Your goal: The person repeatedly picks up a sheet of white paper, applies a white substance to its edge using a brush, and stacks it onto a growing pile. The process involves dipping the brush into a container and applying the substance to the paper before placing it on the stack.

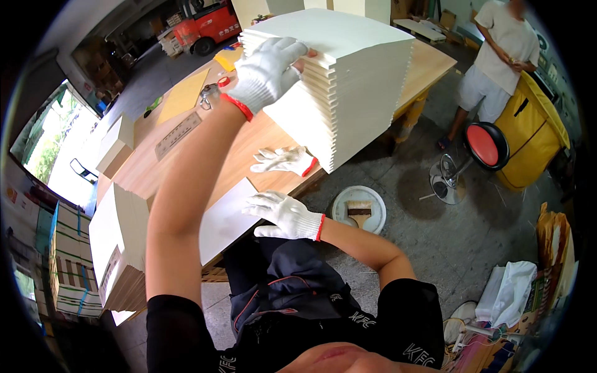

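A tall stack of white sheets with a ridged, layered side stands on the wooden table. My left hand, in a white knit glove with a red cuff, is at the stack's upper left edge. Its fingers are bent around the sheet edges, and bare fingertips show past the glove. My right hand, gloved the same way, has its fingers stretched out over a white sheet by the near table edge. It holds nothing. Between my hands lies a loose white glove.
The wooden table carries a metal-coloured ruler plate, a yellow sheet, red tape and paper stacks. A bucket with a brush, a red stool and another person are right. A red forklift stands behind.
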Action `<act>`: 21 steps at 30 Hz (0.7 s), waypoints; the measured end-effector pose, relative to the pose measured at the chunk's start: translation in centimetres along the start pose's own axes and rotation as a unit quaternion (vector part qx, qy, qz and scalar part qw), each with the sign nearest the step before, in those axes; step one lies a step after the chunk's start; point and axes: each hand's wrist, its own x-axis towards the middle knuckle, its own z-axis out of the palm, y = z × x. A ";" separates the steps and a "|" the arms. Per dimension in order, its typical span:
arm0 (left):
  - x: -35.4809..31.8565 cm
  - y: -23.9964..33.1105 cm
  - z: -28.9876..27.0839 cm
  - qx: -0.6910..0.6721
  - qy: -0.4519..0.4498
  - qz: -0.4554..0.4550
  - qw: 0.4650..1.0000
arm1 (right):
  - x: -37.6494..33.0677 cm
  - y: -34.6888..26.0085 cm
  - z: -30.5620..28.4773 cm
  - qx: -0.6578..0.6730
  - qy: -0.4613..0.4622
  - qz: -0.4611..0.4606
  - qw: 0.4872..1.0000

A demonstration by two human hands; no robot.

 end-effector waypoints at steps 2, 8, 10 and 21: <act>0.7 0.4 -1.2 0.015 -0.028 0.012 0.999 | -0.5 0.4 -0.5 -0.004 -0.007 0.015 1.000; 0.3 -0.2 -1.5 -0.016 -0.028 0.060 0.998 | -2.8 0.8 -0.3 0.002 -0.026 0.037 0.999; 0.3 -0.2 -1.1 -0.020 0.003 0.068 0.997 | -3.4 0.8 -0.5 0.011 -0.033 0.036 0.999; 0.5 -1.2 -0.1 0.064 0.087 0.145 0.983 | -4.9 0.9 -1.2 0.026 -0.017 0.052 0.998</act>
